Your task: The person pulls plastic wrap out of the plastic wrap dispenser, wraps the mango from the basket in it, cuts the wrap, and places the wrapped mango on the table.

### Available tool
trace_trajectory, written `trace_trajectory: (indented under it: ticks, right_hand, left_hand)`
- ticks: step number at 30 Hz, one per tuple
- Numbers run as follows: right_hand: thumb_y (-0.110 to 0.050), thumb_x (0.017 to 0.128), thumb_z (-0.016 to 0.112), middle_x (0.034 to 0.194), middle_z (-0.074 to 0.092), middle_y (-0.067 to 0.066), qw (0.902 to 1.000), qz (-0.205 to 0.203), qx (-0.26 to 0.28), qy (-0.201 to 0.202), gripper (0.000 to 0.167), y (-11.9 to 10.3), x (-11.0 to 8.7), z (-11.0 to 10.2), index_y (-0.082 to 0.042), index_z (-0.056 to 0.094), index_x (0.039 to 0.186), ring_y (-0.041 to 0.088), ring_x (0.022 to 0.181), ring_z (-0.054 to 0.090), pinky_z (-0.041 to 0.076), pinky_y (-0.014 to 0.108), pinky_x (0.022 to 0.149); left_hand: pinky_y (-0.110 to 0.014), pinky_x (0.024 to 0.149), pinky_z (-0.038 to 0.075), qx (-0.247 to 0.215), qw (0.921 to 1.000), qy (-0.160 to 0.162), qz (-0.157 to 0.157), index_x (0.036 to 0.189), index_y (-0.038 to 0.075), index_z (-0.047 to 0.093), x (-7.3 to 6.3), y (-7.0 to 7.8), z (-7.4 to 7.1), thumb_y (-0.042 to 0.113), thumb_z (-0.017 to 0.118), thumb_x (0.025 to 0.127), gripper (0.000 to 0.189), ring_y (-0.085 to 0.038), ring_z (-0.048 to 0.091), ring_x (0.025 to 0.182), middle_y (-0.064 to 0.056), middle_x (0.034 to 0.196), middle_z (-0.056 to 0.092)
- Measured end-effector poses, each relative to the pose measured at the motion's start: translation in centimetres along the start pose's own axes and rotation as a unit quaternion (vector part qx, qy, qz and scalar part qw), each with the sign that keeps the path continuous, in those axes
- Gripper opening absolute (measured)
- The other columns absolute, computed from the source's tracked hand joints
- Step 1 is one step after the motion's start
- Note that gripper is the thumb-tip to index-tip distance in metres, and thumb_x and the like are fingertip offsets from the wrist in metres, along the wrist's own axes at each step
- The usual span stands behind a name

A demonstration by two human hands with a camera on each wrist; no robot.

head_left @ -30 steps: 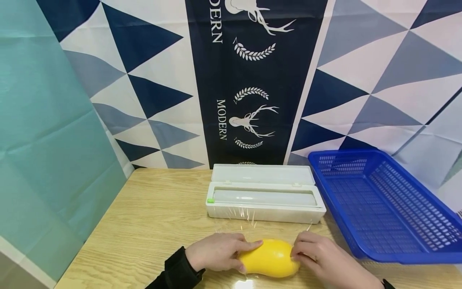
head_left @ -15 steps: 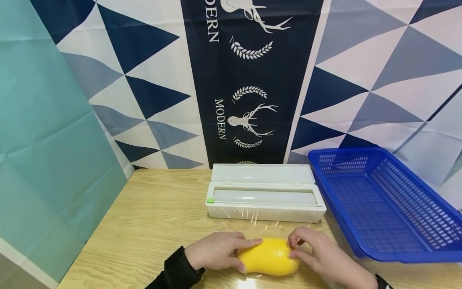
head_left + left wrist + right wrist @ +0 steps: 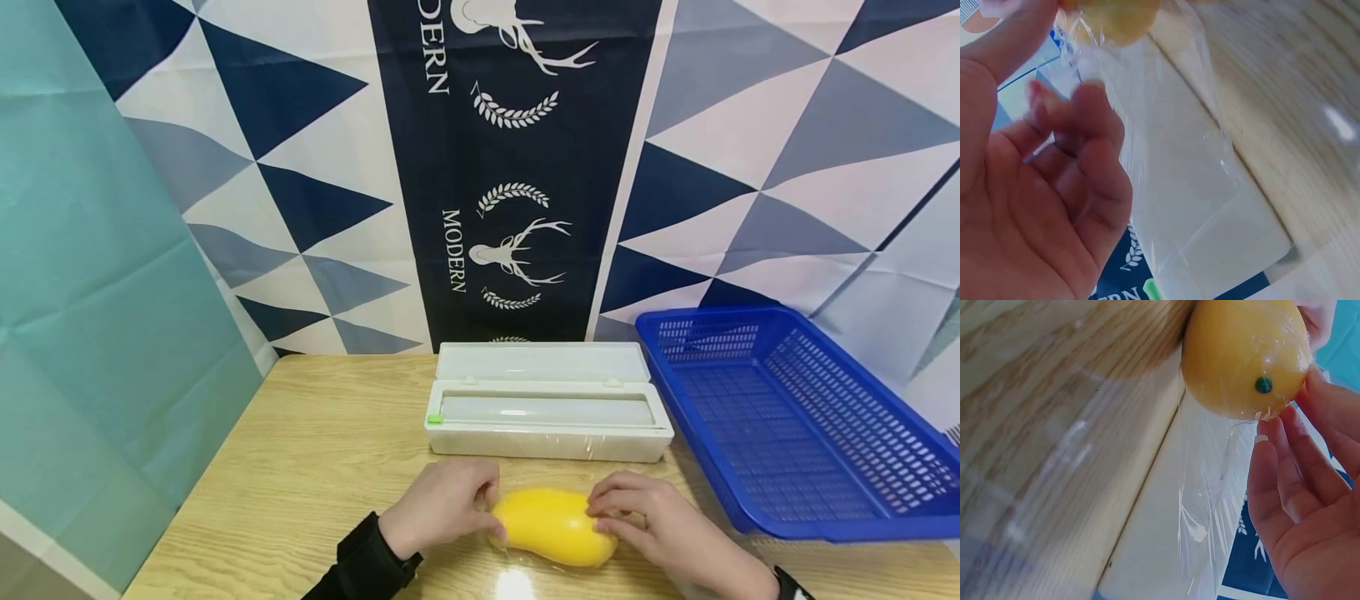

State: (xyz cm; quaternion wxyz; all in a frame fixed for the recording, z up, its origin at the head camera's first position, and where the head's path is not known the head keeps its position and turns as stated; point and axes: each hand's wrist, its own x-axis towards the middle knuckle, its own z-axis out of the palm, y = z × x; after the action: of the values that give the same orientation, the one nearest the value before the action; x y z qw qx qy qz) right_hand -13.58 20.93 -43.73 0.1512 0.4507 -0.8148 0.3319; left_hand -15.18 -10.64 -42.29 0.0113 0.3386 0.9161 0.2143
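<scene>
A smooth yellow fruit (image 3: 551, 525), elongated with a green dot at one end, lies on the table under clear cling film (image 3: 1210, 519). At its left end is my left hand (image 3: 442, 508). The left thumb (image 3: 1013, 40) reaches the fruit's end, where film bunches under it, and the other fingers are curled just behind. My right hand (image 3: 660, 521) has thumb and fingertips close together on the fruit's right end, at the wrapped film. Right behind the fruit stands the white film dispenser (image 3: 551, 443), lid raised and film roll inside.
A blue mesh basket (image 3: 783, 442) stands at the right, its near rim close to the right forearm. The wooden table (image 3: 330, 433) ends at a patterned cloth backdrop (image 3: 517, 208), with a pale teal panel (image 3: 112, 292) on the left.
My left index finger has left the top of the fruit, and the hand has drawn back to its left end. My right fingers have shifted slightly left along the fruit.
</scene>
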Motion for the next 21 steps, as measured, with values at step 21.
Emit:
trace_trajectory:
  ticks: [21]
  right_hand:
    - [-0.046,0.072,0.086,0.117,0.061,-0.009,0.985,0.085,-0.119,-0.092,0.058,-1.5,0.2,-0.3,-0.014,0.07,0.117,0.012,0.102,0.062,0.055,0.037,0.083]
  left_hand:
    - [-0.014,0.069,0.043,-0.014,0.9993,0.015,0.03,0.111,0.016,0.078,0.2,0.0,0.2,0.033,0.071,0.092,0.026,0.0,0.057,0.081,0.009,0.1,0.065]
